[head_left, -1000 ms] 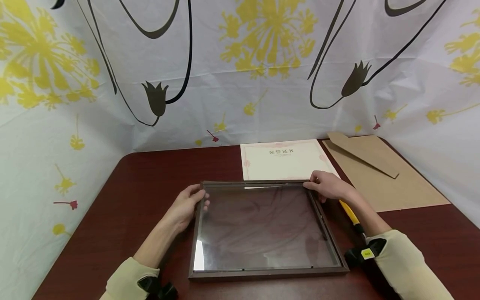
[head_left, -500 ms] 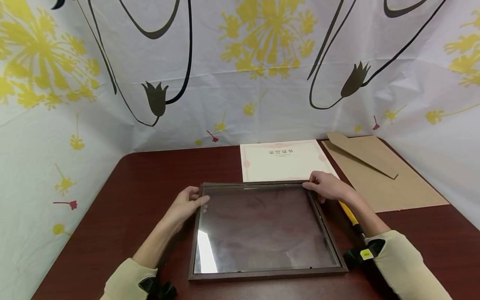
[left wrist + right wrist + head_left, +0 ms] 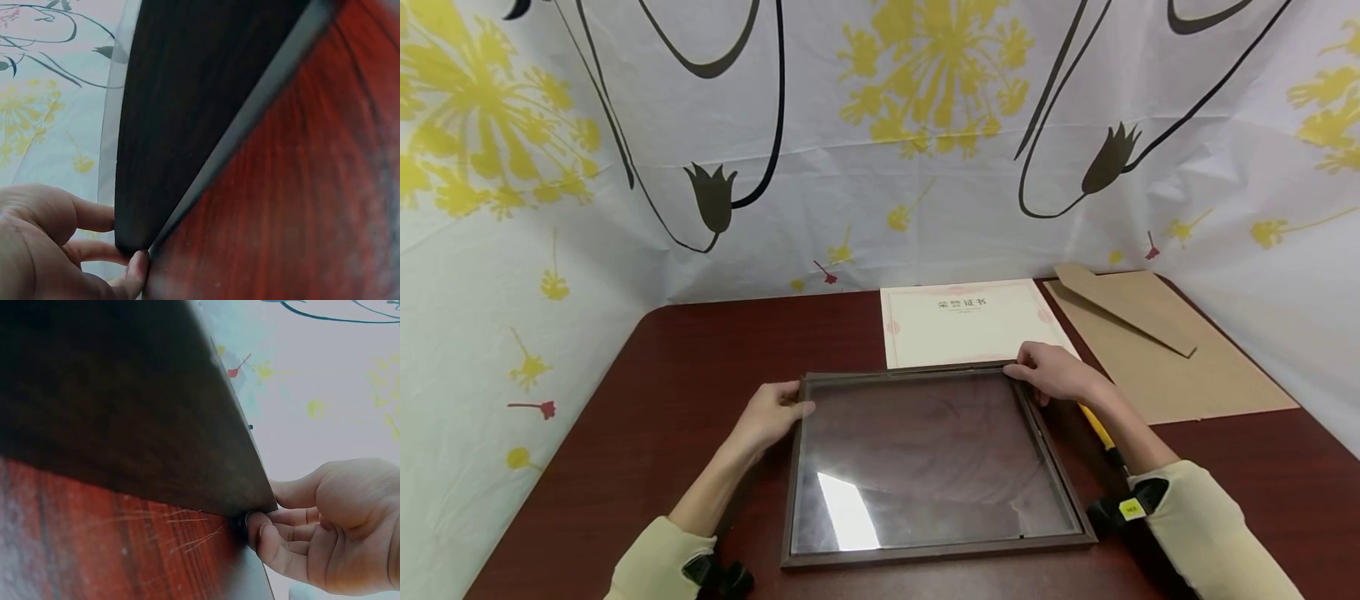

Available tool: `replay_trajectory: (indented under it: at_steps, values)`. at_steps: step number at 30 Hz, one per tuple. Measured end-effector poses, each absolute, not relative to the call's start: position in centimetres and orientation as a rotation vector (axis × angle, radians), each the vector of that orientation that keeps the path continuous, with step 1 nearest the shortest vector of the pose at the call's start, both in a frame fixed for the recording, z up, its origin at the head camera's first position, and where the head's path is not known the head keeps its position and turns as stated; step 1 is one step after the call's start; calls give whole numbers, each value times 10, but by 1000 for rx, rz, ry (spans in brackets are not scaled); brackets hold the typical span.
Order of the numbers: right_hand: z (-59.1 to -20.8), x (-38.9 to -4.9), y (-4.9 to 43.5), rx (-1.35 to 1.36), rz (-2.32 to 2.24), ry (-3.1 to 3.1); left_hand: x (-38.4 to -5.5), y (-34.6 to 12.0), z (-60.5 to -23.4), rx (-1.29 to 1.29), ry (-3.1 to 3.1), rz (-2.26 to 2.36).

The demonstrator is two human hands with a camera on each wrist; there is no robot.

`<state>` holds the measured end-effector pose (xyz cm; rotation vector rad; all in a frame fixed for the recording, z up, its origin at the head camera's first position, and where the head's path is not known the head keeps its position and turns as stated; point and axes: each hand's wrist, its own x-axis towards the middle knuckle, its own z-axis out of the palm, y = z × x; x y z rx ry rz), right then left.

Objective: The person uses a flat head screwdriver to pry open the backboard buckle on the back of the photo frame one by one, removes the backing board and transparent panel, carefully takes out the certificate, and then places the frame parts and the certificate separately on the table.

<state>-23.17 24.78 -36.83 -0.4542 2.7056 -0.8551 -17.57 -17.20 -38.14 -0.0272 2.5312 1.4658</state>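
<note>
A dark brown picture frame (image 3: 940,552) with a clear pane (image 3: 925,450) lies before me in the head view. My left hand (image 3: 769,415) grips its far left corner, thumb over the top and fingers at the side. At the far right corner my right hand (image 3: 1051,371) pinches the frame between thumb and curled fingers. From the left wrist, a thin clear edge of the pane (image 3: 114,112) stands out past the dark frame side (image 3: 181,125). The right wrist view shows fingertips (image 3: 265,537) tucked against the frame's lower corner.
A printed certificate (image 3: 970,329) lies behind the frame. To the right is a brown backing board (image 3: 1195,375) with a folded-out stand (image 3: 1127,317). A yellow-handled tool (image 3: 1099,427) lies partly under the right forearm. Patterned cloth (image 3: 850,167) hangs behind the table (image 3: 647,417).
My left hand has drawn slightly toward me, its thumb lifting and settling again. The frame's left side shifted a little nearer, and the pane's bright reflection slid right. The right hand stays almost still.
</note>
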Motion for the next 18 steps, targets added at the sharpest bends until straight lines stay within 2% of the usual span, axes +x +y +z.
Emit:
replay_trajectory:
  at_steps: [13, 18]
  values:
    - [-369, -230, 248, -435, -890, 2708, -179, -177, -379, 113, 2714, 1455]
    - [-370, -230, 249, -419, -892, 2704, -181, -181, -376, 250, 2531, 1612]
